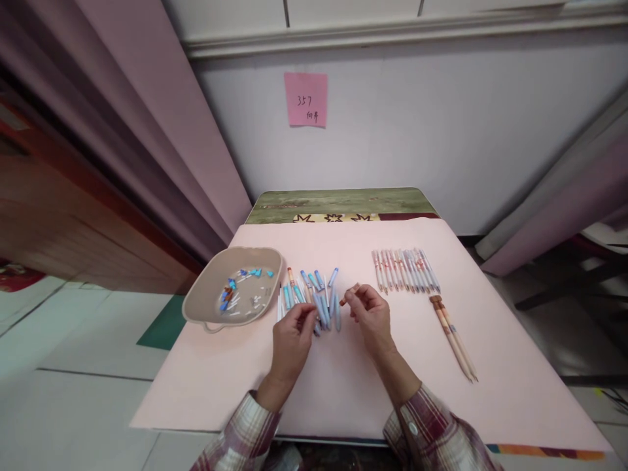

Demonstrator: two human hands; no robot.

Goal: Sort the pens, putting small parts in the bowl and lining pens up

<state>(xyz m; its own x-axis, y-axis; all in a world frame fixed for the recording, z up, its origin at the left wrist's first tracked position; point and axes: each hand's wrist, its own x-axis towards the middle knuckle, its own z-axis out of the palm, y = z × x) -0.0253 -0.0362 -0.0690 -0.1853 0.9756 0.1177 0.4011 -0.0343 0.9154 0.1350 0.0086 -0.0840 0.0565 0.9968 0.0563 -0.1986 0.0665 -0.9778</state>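
Plaid sleeves [444,428] in maroon and cream reach in from the bottom edge, with a pale button showing at your right cuff. Your right hand [370,320] is above the pink sheet [338,399], thumb and forefinger closed in a pinch on a small brown piece [349,294] that pokes out past the fingertips toward the left. That piece is short and narrow, darker brown at its lower end and lighter tan higher up, and it stands clear of the pen parts beside it.

Your left hand [293,337] is at the near left edge of those parts, thumb and forefinger bent toward each other with the tips close together; whether they grip something slender you cannot really tell from here.

Between and beyond your hands the parts lie in a loose bunch: smooth, pale grey-blue barrels [324,313] nearest you, then printed tubes [318,280] in blue and turquoise, one with a brown-orange end, with thin white rods among them.

On your left sits a beige basin [209,284] holding small blue, turquoise and brown bits along with white slivers. On your right, slim pens [406,269] with pinkish and greyish patterns lie side by side in a neat row. Nearer you, two cream pens [456,343] with brown tops lie together at a slant, tips pointing toward you.
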